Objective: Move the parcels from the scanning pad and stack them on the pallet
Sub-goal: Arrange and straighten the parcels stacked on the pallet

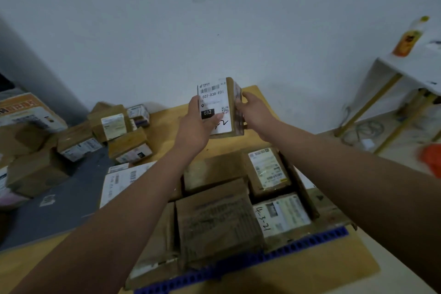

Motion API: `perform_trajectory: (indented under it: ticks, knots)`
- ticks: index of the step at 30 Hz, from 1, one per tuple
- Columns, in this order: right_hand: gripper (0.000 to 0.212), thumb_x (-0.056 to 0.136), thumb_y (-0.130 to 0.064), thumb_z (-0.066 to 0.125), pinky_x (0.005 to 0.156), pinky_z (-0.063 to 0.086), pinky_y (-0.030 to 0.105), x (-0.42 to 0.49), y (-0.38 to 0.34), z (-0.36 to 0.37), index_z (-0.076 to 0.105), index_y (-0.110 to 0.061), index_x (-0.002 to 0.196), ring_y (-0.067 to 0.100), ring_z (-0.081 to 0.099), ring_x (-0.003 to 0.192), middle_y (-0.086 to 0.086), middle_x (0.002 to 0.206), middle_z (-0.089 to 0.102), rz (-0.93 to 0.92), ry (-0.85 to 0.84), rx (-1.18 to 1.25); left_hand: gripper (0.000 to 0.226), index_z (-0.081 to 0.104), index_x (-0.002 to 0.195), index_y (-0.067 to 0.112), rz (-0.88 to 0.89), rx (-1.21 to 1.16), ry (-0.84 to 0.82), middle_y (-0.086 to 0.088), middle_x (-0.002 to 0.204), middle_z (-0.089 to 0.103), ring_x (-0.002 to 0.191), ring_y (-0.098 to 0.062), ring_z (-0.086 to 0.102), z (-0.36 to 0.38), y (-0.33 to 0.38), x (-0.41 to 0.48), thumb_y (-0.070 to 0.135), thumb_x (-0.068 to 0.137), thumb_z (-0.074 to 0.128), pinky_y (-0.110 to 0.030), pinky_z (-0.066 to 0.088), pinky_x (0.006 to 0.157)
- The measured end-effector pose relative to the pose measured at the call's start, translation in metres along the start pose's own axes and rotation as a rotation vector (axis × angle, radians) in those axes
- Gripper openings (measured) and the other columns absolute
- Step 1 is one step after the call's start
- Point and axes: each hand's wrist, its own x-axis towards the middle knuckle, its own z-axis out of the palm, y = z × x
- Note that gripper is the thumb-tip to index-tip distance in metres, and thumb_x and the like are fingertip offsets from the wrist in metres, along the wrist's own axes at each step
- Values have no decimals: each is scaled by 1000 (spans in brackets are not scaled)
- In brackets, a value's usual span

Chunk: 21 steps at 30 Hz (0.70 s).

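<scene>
A small cardboard parcel (218, 100) with a white label reading 032-038-E01 is held upright in the air above the table. My left hand (196, 124) grips its left and front side, thumb across the label. My right hand (254, 112) clasps its right side. Below them, several brown parcels (219, 222) lie packed side by side on a blue perforated pallet (310, 241). To the left, more parcels (112, 124) are heaped on a dark grey pad (62, 212).
The wooden table (167, 114) carries the pallet and the pad. A large printed carton (23, 112) stands at far left. At right is a white table with yellow legs (393, 79), an orange bottle (406, 40) on it, cables beneath.
</scene>
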Motion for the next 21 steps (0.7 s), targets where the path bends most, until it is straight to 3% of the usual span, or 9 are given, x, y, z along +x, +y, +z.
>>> perform_trajectory:
  ticks: [3, 5, 8, 10, 13, 18, 21]
  knots:
    - [48, 96, -54, 45, 79, 51, 36, -8, 4, -26, 50, -21, 131, 20, 63, 99, -1, 118, 63, -6, -40, 2, 68, 32, 143, 20, 3, 36, -16, 5, 113, 62, 78, -7, 57, 25, 19, -7, 40, 89, 68, -9, 37, 50]
    - [55, 91, -58, 51, 83, 56, 42, -7, 11, -41, 49, -18, 129, 22, 68, 95, 1, 116, 66, 28, -79, -3, 79, 28, 146, 19, 24, 40, -29, 7, 101, 65, 69, 0, 57, 40, 29, -13, 38, 85, 73, -7, 39, 46]
    - [53, 87, -37, 69, 79, 60, 45, -5, 26, -59, 46, -17, 130, 24, 72, 91, 3, 118, 68, 54, -96, 36, 85, 16, 153, 19, 19, 84, -65, 12, 84, 61, 66, 4, 56, 58, 37, -17, 38, 89, 69, -10, 39, 46]
    - [50, 89, -27, 69, 77, 60, 42, -6, 37, -69, 44, -17, 131, 23, 72, 92, 4, 119, 67, 94, -117, 38, 72, 20, 153, 20, -20, 132, -113, 0, 97, 68, 70, -5, 59, 66, 37, -18, 38, 95, 59, -15, 40, 49]
    - [46, 92, -25, 65, 70, 59, 36, -10, 58, -79, 45, -16, 133, 23, 72, 90, 5, 116, 69, 196, -166, 22, 55, 33, 149, 22, -53, 239, -230, -4, 127, 63, 90, -16, 61, 72, 27, -20, 39, 99, 51, -25, 44, 64]
    - [34, 96, -22, 61, 56, 56, 28, -21, 81, -82, 53, -11, 127, 21, 71, 78, 8, 103, 72, 295, -240, 44, 60, 26, 152, 23, -66, 428, -331, -7, 148, 46, 127, -27, 50, 78, 7, -32, 27, 99, 53, -36, 43, 98]
    - [38, 93, -20, 64, 61, 58, 32, -19, 85, -80, 53, -11, 129, 22, 72, 78, 9, 103, 72, 302, -245, 75, 67, 21, 154, 23, -41, 471, -373, -11, 149, 43, 132, -29, 45, 80, 2, -34, 20, 97, 56, -38, 41, 101]
